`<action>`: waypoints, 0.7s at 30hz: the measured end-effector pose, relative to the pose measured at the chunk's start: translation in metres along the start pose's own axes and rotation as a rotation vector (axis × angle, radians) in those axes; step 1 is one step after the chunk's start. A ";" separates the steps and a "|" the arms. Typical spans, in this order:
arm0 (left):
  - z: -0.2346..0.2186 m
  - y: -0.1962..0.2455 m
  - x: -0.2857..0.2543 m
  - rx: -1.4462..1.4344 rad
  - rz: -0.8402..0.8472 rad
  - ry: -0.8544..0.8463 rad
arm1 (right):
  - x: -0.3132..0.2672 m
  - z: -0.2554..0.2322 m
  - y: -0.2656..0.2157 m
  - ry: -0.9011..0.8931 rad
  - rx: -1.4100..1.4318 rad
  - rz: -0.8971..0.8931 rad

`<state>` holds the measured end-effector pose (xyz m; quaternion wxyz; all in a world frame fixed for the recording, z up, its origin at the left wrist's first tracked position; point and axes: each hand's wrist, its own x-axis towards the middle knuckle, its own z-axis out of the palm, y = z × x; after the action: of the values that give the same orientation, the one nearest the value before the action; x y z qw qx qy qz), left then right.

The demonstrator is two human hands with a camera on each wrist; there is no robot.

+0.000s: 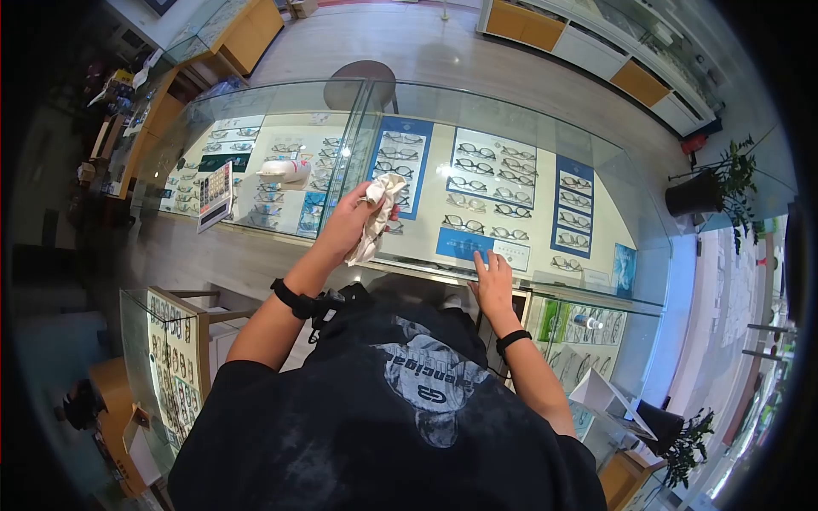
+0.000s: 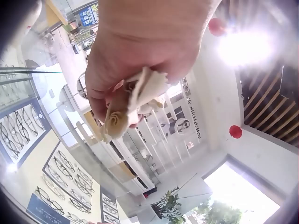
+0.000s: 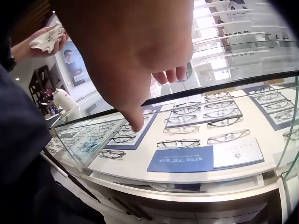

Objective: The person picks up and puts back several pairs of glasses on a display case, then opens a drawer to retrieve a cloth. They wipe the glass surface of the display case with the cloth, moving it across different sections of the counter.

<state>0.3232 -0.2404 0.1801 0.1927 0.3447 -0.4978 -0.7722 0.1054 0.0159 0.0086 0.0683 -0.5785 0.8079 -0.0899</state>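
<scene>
My left hand grips a crumpled cream cloth above the glass display case. Seen from the left wrist, the cloth bunches out below the curled fingers, its folds hiding part of them. My right hand is at the case's front edge, fingers extended over the glass and holding nothing. In the right wrist view, that hand has its thumb pointing down and its other fingers partly hidden behind the palm. Rows of eyeglasses lie inside the case, near a blue leaflet.
A white bottle and a calculator stand on the case's left part. Beyond the case is a round stool. A potted plant stands at the right. Another eyeglass cabinet is at the lower left.
</scene>
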 end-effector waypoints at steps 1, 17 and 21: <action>0.012 0.003 0.002 -0.004 0.006 0.012 | 0.002 -0.005 0.005 -0.001 0.000 -0.014; 0.060 -0.016 0.055 -0.032 -0.050 -0.038 | 0.014 -0.040 0.032 -0.177 0.074 -0.207; 0.044 -0.020 0.070 -0.162 -0.071 -0.053 | 0.025 -0.045 0.027 -0.271 0.044 -0.161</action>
<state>0.2438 -0.2488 0.1504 0.1792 0.3247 -0.4262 -0.8251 0.0630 0.0040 0.0461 0.1819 -0.6465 0.7402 -0.0341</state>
